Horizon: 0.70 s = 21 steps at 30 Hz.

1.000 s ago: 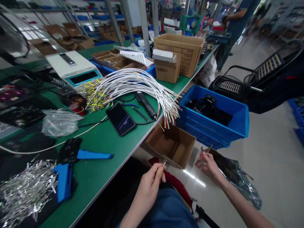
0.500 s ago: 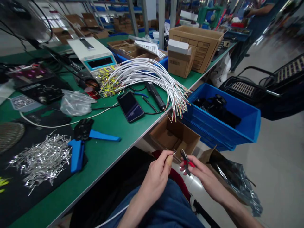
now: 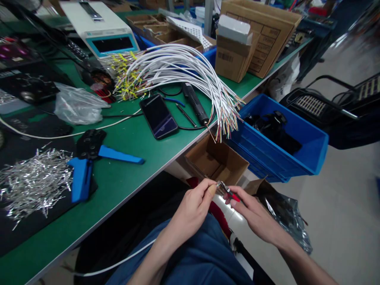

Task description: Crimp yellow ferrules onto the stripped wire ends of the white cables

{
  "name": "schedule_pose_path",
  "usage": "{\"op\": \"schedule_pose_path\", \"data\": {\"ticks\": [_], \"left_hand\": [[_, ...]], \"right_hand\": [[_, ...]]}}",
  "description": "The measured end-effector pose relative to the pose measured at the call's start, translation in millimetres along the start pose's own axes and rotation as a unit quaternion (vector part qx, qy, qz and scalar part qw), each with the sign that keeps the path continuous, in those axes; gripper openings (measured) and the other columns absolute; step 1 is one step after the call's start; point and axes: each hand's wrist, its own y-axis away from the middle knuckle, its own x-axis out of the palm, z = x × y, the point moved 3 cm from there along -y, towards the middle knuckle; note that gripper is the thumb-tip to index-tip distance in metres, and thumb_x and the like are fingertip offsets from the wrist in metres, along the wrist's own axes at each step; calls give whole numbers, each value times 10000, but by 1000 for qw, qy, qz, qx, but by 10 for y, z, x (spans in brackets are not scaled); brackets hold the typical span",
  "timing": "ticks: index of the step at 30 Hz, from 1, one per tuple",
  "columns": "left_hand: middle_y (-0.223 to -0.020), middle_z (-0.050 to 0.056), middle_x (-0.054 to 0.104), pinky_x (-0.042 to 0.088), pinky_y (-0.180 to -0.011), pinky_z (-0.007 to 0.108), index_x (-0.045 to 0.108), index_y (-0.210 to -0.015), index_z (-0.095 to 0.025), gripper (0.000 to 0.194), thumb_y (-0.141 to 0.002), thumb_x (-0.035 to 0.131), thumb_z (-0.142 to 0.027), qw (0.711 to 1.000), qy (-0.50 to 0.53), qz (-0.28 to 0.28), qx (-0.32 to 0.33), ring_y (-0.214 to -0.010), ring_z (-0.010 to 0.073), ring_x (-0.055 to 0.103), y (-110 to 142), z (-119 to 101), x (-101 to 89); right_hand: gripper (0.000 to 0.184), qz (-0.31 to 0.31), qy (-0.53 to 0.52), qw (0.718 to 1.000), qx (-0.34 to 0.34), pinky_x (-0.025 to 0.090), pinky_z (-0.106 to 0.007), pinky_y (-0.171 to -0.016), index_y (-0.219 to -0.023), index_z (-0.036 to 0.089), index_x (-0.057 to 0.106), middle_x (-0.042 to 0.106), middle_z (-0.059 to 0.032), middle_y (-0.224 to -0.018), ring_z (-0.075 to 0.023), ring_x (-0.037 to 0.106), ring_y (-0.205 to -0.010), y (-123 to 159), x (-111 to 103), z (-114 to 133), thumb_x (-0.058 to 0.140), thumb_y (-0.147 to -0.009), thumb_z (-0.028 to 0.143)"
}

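Note:
My left hand is closed on the end of a white cable, whose thin wires poke out past the thumb and fingertip. The cable's other part trails under my left forearm across my lap. In my right hand I grip small cutting pliers with red and black handles. Their jaws are at the wire tips, apparently touching them; whether they are fully closed is too small to tell. Both hands are above my lap, with an open cardboard box just beyond them.
On the green bench lie a blue-handled crimping tool, a pile of metal terminals, a phone, an electric screwdriver and a bundle of white cables. A blue crate stands at the right.
The pliers have come left to the wire ends in my left hand; before, there was a gap between them. The head view has shifted, moving the bench items up and left.

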Motion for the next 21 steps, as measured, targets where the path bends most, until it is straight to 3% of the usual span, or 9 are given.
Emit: {"op": "schedule_pose_path", "data": {"ticks": [8, 16, 21], "left_hand": [[-779, -15, 532, 318, -575, 224, 638, -1094, -179, 321, -1091, 436, -429, 999, 38, 28, -10, -665, 125, 419, 6, 52, 39], [-741, -40, 452, 280, -580, 250, 621, -1065, -211, 354, -1092, 425, -504, 998, 45, 42, -28, -657, 124, 379, 22, 89, 60], [-731, -43, 471, 288, -590, 261, 595, -1063, -218, 355, -1099, 400, -512, 998, 36, 45, -30, -654, 126, 418, 38, 85, 56]], "right_hand": [[348, 9, 23, 999, -25, 444, -392, -985, -1379, 318, 604, 700, -26, -1253, -251, 638, -1131, -23, -42, 28, 515, -1069, 446], [330, 6, 53, 998, -38, 479, -335, -788, -1320, 264, 644, 729, -14, -950, -212, 663, -865, -14, -36, 29, 493, -1077, 428], [300, -7, 96, 993, -62, 470, -363, -894, -1320, 264, 644, 730, -41, -1117, -230, 668, -1010, -27, -34, 70, 511, -1072, 368]]}}
